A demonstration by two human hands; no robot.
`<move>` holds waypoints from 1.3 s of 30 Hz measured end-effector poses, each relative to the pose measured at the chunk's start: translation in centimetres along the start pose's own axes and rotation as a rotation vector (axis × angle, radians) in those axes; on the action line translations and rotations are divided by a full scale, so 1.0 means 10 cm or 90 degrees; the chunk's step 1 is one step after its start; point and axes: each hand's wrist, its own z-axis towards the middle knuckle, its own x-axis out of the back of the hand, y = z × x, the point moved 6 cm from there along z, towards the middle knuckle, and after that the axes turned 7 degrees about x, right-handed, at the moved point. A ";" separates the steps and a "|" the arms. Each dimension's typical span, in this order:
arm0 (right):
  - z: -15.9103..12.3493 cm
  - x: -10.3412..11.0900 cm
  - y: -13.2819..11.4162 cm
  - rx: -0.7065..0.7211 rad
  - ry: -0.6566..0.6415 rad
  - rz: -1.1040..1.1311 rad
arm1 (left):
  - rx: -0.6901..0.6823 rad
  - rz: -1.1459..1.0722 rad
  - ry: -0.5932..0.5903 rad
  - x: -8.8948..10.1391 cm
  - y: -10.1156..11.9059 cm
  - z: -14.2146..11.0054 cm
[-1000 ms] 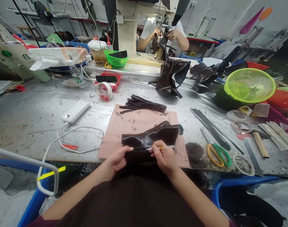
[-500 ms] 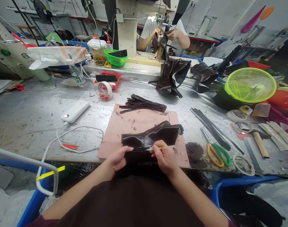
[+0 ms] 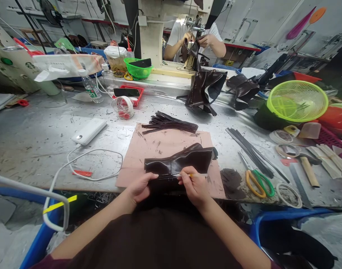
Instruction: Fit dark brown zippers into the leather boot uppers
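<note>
Pink board (image 3: pixel 133 162) underlies a dark-brown leather boot upper (image 3: pixel 187 160) on my feed, at two o'clock from my left hand (image 3: pixel 141 188), pinching its near edge, and eleven from my right hand (image 3: pixel 195 186), closed round a pen-like tool (image 3: pixel 200 174).

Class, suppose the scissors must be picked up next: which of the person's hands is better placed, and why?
Probably the right hand: the scissors lie on its side, though it must first put down the pen-like tool. The left hand, farther away, holds the dark leather-like piece.
</note>
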 end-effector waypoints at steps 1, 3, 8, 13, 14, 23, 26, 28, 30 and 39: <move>0.00 0.00 0.00 0.000 -0.001 0.001 | -0.002 -0.002 -0.002 0.00 0.00 0.00; 0.00 0.00 0.01 -0.005 -0.005 0.004 | -0.002 -0.005 -0.005 -0.01 0.01 0.00; 0.01 0.01 0.00 -0.015 -0.006 -0.001 | 0.020 -0.003 -0.005 0.00 -0.01 0.00; 0.02 0.01 -0.02 -0.002 -0.005 -0.009 | 0.016 0.001 -0.007 0.02 -0.02 0.02; 0.01 0.02 -0.03 0.004 -0.001 -0.005 | 0.011 0.004 -0.003 0.03 -0.01 0.02; 0.02 -0.07 -0.11 0.073 -0.030 -0.014 | 0.006 0.032 -0.030 0.02 -0.01 0.02; 0.02 -0.08 -0.12 0.069 -0.041 -0.021 | -0.017 0.037 -0.028 0.02 0.01 0.01; 0.02 -0.07 -0.12 0.069 -0.037 -0.019 | -0.026 0.042 -0.030 0.02 0.02 0.01; 0.02 -0.07 -0.11 0.067 -0.037 -0.017 | -0.028 0.044 -0.032 0.02 0.02 0.01; -0.03 0.08 -0.09 0.009 0.029 0.065 | 0.001 -0.020 -0.036 -0.02 0.00 -0.02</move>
